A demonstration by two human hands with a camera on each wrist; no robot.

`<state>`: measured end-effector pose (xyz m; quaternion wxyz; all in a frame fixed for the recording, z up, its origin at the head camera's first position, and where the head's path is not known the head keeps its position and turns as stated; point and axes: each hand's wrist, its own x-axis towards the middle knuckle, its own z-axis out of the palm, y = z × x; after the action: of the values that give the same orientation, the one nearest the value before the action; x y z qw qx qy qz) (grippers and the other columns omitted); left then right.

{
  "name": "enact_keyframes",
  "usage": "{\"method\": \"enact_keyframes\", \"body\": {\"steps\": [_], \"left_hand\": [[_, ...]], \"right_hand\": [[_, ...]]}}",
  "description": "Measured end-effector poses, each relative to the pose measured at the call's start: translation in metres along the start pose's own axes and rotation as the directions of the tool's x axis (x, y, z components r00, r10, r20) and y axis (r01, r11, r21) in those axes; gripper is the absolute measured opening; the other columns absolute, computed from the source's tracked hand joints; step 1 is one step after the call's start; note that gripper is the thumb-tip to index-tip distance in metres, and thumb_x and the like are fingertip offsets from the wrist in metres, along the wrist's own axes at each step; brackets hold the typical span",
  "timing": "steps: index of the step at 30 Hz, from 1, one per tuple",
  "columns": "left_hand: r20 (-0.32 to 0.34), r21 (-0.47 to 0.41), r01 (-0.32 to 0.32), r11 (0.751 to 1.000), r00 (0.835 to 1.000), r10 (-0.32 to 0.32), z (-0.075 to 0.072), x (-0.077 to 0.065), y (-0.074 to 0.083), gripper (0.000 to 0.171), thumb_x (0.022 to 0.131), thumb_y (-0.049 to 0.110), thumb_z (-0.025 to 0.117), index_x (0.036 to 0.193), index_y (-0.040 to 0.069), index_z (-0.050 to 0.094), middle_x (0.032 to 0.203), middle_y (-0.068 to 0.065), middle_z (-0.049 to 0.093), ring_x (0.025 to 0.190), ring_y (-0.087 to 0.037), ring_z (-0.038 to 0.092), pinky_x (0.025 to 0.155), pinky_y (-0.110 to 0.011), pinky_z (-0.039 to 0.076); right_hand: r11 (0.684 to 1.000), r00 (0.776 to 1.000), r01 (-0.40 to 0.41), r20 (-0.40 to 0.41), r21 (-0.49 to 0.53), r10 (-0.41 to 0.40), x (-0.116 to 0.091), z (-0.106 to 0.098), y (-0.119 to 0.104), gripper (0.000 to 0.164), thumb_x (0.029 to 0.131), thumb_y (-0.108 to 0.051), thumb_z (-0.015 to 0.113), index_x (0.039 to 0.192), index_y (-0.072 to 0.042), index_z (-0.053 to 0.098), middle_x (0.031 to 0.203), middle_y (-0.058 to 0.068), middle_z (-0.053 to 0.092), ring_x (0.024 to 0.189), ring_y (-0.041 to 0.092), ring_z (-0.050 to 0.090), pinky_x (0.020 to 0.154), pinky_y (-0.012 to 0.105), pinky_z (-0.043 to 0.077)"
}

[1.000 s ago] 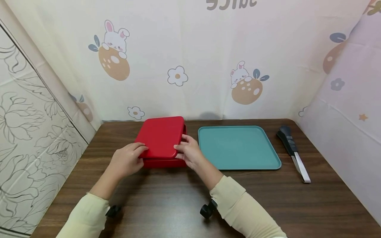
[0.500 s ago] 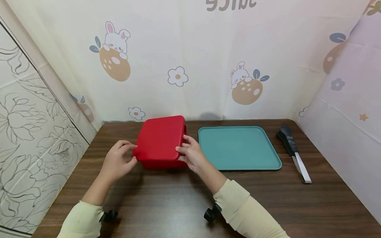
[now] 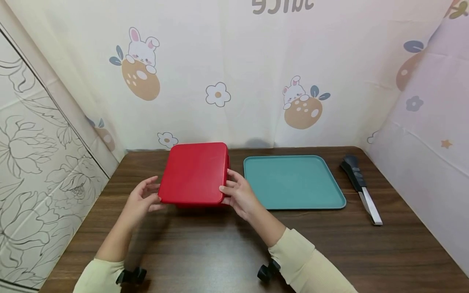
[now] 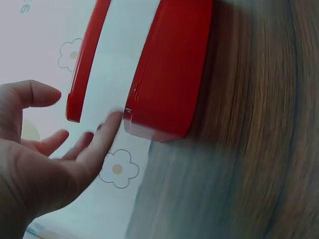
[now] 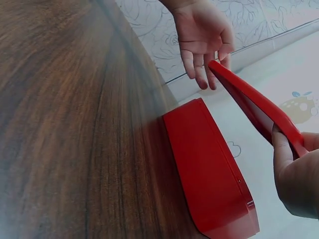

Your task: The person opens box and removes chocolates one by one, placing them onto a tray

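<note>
A square red lid (image 3: 194,173) hangs above a matching red box (image 4: 169,64), with a gap between them in both wrist views. My right hand (image 3: 240,194) pinches the lid's right edge near the front corner, thumb on top and fingers beneath. At the front left corner my left hand (image 3: 139,200) has its fingers spread and relaxed. In the left wrist view its thumb (image 4: 47,94) stands just off the lid's corner, and one finger reaches close to the box's rim. The box's inside is hidden from the head view by the lid.
Right of the box lies a flat teal tray (image 3: 293,183) on the dark wooden table (image 3: 212,252). Tongs with black grips (image 3: 353,173) and metal ends lie by the table's right side. A printed curtain (image 3: 249,61) hangs behind the table.
The lid has come up off the box and shifted toward me and slightly left. My left hand has let go of its left edge and opened; the right hand keeps its pinch.
</note>
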<state>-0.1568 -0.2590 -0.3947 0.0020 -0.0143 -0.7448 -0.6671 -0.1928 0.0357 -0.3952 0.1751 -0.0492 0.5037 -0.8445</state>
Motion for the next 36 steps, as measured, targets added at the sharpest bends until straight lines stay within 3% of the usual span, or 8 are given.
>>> {"method": "enact_keyframes", "body": {"steps": [4,12,17,26,36], "left_hand": [[0.071,-0.15,0.051,0.987,0.997,-0.041,0.0,-0.005,-0.005,0.056,0.092,-0.01,0.041,0.146,-0.004,0.028,0.124,-0.012,0.047,0.086,-0.017,0.063,0.073,-0.044,0.059],[0.109,-0.362,0.064,0.93,0.994,-0.026,0.0,-0.016,-0.018,0.053,0.092,-0.015,0.039,0.143,0.0,0.033,0.114,-0.005,0.059,0.08,-0.016,0.065,0.073,-0.035,0.059],[0.137,-0.428,0.058,0.902,0.991,0.001,0.0,-0.024,-0.027,0.054,0.09,-0.017,0.041,0.141,0.003,0.042,0.11,-0.004,0.063,0.075,-0.014,0.063,0.07,-0.034,0.059],[0.158,-0.518,0.032,0.855,0.986,0.058,0.002,-0.034,-0.039,0.058,0.088,-0.021,0.039,0.135,0.011,0.052,0.108,-0.005,0.065,0.08,-0.017,0.068,0.071,-0.036,0.059],[0.182,-0.653,-0.018,0.757,0.967,0.18,0.003,-0.033,-0.043,0.056,0.091,-0.02,0.036,0.138,0.006,0.05,0.111,-0.008,0.063,0.089,-0.022,0.069,0.073,-0.036,0.059]], "right_hand": [[1.0,0.999,0.004,0.032,0.005,-0.004,-0.005,-0.002,0.001,0.062,0.093,0.007,0.055,0.149,-0.009,0.032,0.131,0.021,0.055,0.106,0.028,0.064,0.081,0.045,0.056],[0.999,0.998,-0.029,0.057,0.023,0.028,-0.013,-0.01,0.007,0.062,0.094,0.007,0.055,0.149,-0.009,0.031,0.124,0.017,0.06,0.101,0.026,0.066,0.082,0.044,0.056],[0.999,0.995,-0.045,0.089,0.021,0.043,-0.016,-0.015,0.008,0.063,0.094,0.007,0.055,0.15,-0.01,0.029,0.124,0.017,0.059,0.102,0.027,0.066,0.082,0.045,0.056],[0.997,0.983,-0.074,0.169,-0.028,0.078,-0.019,-0.023,0.007,0.066,0.094,0.003,0.058,0.151,-0.009,0.027,0.13,0.019,0.056,0.105,0.029,0.065,0.084,0.046,0.055],[0.994,0.98,-0.055,0.184,-0.097,0.072,-0.02,-0.029,0.004,0.066,0.092,0.0,0.062,0.15,-0.007,0.03,0.126,0.017,0.06,0.101,0.028,0.067,0.083,0.043,0.056]]}}
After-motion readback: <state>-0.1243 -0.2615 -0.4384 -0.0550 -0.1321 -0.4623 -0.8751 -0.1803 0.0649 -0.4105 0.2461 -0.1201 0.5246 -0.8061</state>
